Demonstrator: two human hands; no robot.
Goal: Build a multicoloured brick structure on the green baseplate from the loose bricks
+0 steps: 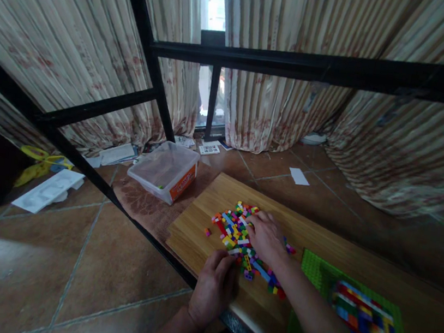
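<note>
Only the head cam to go on here, so that's what I'm reading off my screen. The loose bricks (229, 241) are in a messy multicolour heap toward the left end of the wooden tabletop (198, 218), with one pinkish piece (208, 232) sitting just off to the side. My right hand (267, 239) is over the far side of the heap, fingers bent down into it. My left hand (213, 286) is at the near edge, fingers curled, tips right by the bricks. Honestly can't tell from this angle if either one is gripping a piece.

Right of the heap there's a green baseplate (313, 265) with a patch of coloured bricks (366, 319) on it, pretty blurry, and my right forearm crosses in front of the plate. Past the tabletop's left end, a clear plastic bin (160, 160) with an orange label (183, 181) sits on a brownish mat (134, 204). Striped curtains (271, 113) hang behind.
</note>
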